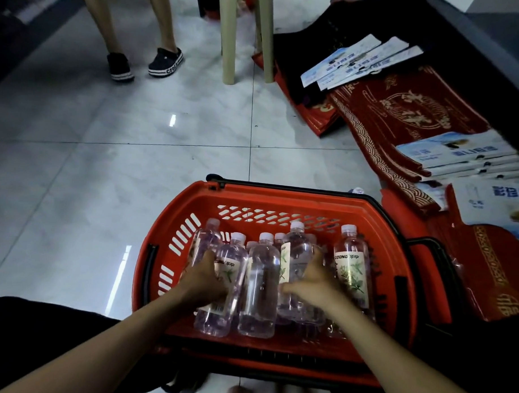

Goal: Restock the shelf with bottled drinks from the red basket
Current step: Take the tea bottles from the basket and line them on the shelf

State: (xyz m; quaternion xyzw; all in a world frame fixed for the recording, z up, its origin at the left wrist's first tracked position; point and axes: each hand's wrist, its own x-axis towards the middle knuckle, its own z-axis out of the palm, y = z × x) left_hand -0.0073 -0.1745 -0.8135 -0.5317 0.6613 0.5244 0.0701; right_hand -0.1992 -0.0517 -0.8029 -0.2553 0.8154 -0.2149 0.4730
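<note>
A red basket (281, 201) sits on the tiled floor just in front of me, holding several clear bottled drinks with white caps and leaf-print labels. My left hand (203, 282) is wrapped around one bottle (222, 286) at the left of the cluster. My right hand (311, 282) is closed around another bottle (297, 256) right of centre. An unheld bottle (261, 281) stands between my hands, and one more (353, 267) stands upright at the right. No shelf is in view.
Red patterned mats (411, 113) and white packaged goods (457, 150) lie on the floor to the right. A cream plastic stool (246, 40) stands at the back, with another person's legs and dark shoes (145, 63) to its left.
</note>
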